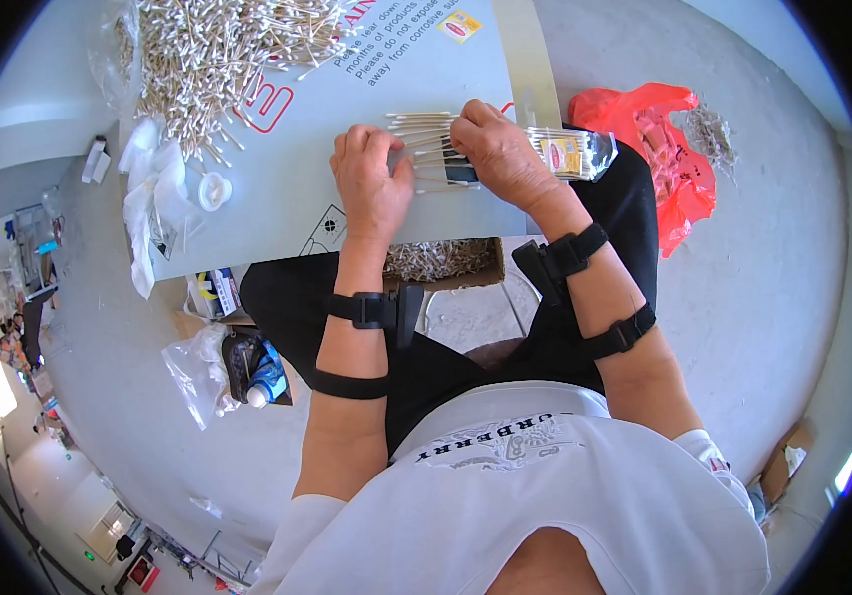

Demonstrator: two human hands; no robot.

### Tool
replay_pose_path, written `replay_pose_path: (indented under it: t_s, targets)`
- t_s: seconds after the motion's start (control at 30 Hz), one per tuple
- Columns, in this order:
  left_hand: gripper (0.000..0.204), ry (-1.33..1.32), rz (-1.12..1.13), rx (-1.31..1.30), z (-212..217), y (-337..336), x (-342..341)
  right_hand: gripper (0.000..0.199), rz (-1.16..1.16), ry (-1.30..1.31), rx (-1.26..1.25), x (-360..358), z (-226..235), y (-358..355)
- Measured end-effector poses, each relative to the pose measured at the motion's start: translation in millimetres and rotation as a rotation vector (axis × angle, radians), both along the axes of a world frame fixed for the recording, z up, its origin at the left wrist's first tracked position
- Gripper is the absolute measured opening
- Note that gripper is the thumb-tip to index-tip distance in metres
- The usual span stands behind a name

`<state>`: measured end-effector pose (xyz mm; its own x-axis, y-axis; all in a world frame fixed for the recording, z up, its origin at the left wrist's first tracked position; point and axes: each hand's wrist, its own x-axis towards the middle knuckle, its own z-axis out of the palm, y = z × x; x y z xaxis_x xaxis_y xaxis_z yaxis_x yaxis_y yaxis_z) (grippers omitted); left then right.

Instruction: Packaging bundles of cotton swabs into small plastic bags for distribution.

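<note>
A row of cotton swabs lies crosswise on the grey board between my two hands, partly over a dark patch. My left hand is at the row's left ends, fingers curled and thumb close to the forefinger. What its fingertips hold, if anything, is hidden. My right hand bends over the right part of the row, thumb and fingers pinched on swabs. Just right of it a clear packet with a yellow and red label sticks out past the board's edge; swabs show inside.
A large heap of loose swabs fills the board's far left. White plastic and a round white tub are below it. A small yellow label lies far back. Red plastic bag at right; a box of swabs below the board.
</note>
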<state>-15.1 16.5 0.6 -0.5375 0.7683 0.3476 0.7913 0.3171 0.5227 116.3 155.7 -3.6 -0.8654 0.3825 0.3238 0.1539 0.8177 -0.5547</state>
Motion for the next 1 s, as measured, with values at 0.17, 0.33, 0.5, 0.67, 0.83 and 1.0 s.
replay_pose_path:
  t_s: [0.17, 0.33, 0.5, 0.67, 0.83, 1.0]
  targets:
    - [0.027, -0.026, 0.027, 0.055, -1.4, 5.9, -2.0, 0.010, 0.014, -0.018, 0.008, -0.6, 1.4, 0.1]
    - [0.032, 0.056, -0.014, 0.105, -1.5, 18.5, -8.9, 0.015, -0.035, 0.035, -0.051, 5.4, 11.6, -9.4]
    - [0.028, 0.092, -0.094, -0.044, -0.8, 26.8, -20.6, 0.031, 0.005, 0.013, -0.090, 20.9, 26.4, -26.8]
    - [0.023, 0.062, -0.141, -0.100, 2.6, 27.1, -12.5, 0.033, -0.079, 0.030, -0.083, 22.4, 17.9, -27.6]
    - [0.017, 0.037, -0.135, -0.064, -1.6, 12.4, 2.5, 0.031, -0.208, 0.071, -0.126, 21.7, 14.6, -30.6]
    - [0.034, -0.418, 0.087, 0.434, -8.6, 12.6, 16.9, 0.032, -0.402, 0.412, -0.561, 8.2, -3.5, -43.4]
